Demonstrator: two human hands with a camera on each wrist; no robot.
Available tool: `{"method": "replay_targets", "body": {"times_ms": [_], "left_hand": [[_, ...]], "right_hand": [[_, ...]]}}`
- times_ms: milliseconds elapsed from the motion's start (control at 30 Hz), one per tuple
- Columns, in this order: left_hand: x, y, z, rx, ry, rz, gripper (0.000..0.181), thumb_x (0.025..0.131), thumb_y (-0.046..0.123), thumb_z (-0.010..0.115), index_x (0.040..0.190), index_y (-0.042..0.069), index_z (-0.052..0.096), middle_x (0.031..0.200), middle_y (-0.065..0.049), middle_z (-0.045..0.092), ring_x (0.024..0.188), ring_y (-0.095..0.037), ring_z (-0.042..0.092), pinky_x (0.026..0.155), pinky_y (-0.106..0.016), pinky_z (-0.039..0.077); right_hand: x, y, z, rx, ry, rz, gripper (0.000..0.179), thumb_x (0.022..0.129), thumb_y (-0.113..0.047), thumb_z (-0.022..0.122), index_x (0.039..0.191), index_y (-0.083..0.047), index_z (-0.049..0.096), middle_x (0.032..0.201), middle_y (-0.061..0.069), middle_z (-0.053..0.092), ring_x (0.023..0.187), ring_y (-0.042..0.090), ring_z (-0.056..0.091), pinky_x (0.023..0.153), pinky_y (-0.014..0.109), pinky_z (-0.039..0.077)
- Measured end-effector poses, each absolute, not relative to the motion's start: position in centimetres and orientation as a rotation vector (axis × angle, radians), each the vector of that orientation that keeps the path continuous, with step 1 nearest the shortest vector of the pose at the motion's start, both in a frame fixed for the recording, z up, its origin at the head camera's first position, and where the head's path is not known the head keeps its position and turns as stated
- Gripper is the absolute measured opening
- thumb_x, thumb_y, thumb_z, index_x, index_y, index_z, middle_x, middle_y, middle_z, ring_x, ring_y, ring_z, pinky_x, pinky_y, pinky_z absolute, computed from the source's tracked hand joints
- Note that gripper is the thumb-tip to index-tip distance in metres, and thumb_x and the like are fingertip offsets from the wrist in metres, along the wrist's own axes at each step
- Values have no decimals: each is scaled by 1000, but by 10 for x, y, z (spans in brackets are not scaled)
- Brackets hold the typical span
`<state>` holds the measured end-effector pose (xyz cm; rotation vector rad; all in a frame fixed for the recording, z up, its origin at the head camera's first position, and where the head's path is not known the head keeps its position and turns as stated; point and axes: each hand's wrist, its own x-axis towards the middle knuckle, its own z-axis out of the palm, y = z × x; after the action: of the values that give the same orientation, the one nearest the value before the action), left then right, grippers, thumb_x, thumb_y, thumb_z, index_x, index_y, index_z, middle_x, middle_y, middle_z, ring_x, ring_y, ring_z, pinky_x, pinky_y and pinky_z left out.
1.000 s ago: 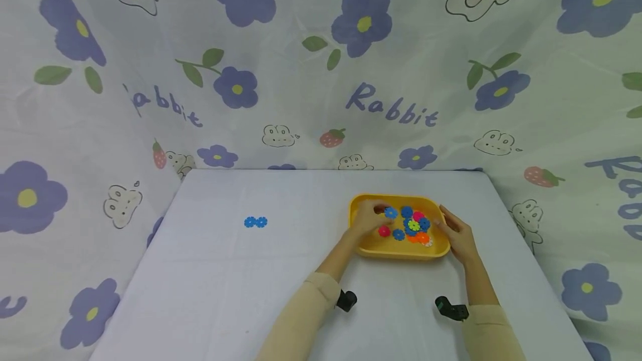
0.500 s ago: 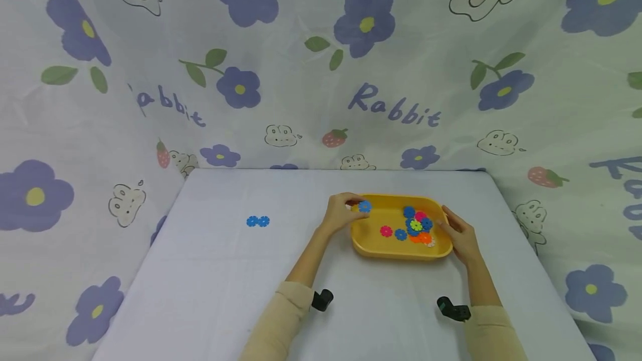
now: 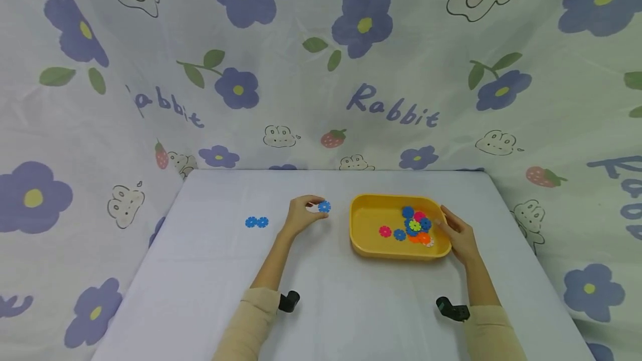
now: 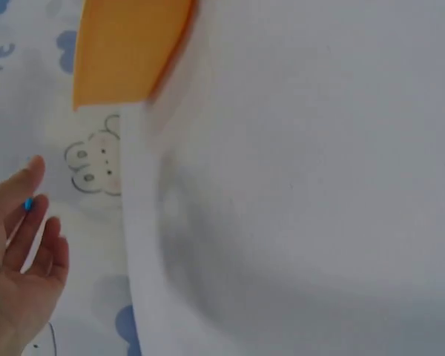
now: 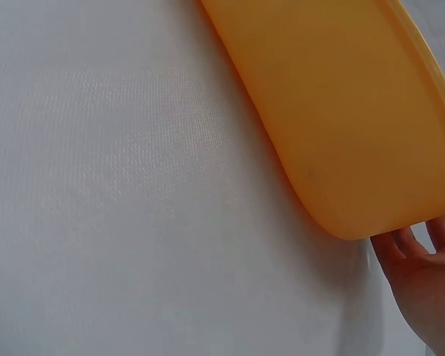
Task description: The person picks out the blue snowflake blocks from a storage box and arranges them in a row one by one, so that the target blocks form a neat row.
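Observation:
In the head view my left hand (image 3: 299, 216) pinches a blue snowflake disc (image 3: 324, 206) between thumb and fingers, above the table and left of the yellow tray (image 3: 365, 227). Only a sliver of that blue disc (image 4: 28, 203) shows in the left wrist view. My right hand (image 3: 460, 239) holds the tray's right end, thumb over the rim and fingers along the outer side. From the right wrist view, the fingers of this hand (image 5: 426, 285) meet the tray wall (image 5: 334, 126); the fingertips are partly hidden.
Blue, pink, orange, yellow-green and white discs lie in the tray, mostly heaped at its right, with a pink disc (image 3: 385, 232) and a blue disc (image 3: 399, 234) apart. Two blue discs (image 3: 257, 222) sit side by side on the white table (image 3: 210, 272). Patterned cloth surrounds the table.
My left hand has lifted the blue disc out of the tray and carried it left, past the tray's left rim. The right hand and the tray have stayed in place.

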<state>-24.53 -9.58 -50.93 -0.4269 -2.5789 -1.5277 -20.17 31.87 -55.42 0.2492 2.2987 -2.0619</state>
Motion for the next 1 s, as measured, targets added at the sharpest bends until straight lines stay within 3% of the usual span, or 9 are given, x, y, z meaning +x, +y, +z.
{"method": "replay_targets", "body": {"times_ms": [233, 500, 767, 1000], "left_hand": [[-251, -133, -522, -244, -2670, -1387, 35, 69, 6, 82, 102, 0, 71, 110, -17, 66, 115, -35, 52, 102, -51, 35], [-258, -162, -537, -179, -2772, -1227, 34, 69, 7, 82, 101, -1, 72, 104, -18, 68, 112, -36, 52, 103, -54, 30], [-261, -183, -549, -107, -2889, -1087, 37, 70, 12, 82, 105, 5, 71, 117, -19, 62, 121, -38, 42, 103, -58, 21], [-257, -199, -556, -46, -3008, -969, 38, 73, 21, 80, 108, 10, 71, 139, -24, 41, 134, -46, 16, 96, -67, 13]], "right_hand": [[-203, 319, -555, 238, 2299, -2058, 62, 94, -20, 59, 147, -7, 29, 147, 26, 28, 107, -2, 44, 82, 8, 44], [-202, 319, -555, 257, 2310, -2027, 63, 94, -23, 59, 147, -8, 29, 149, 26, 25, 118, 7, 41, 82, 6, 43], [-202, 320, -555, 263, 2299, -2031, 63, 94, -23, 58, 148, -9, 27, 151, 25, 23, 129, 20, 35, 82, 5, 42], [-201, 321, -554, 239, 2284, -2055, 62, 94, -23, 59, 147, -10, 30, 149, 25, 27, 114, 2, 44, 83, 7, 43]]}}
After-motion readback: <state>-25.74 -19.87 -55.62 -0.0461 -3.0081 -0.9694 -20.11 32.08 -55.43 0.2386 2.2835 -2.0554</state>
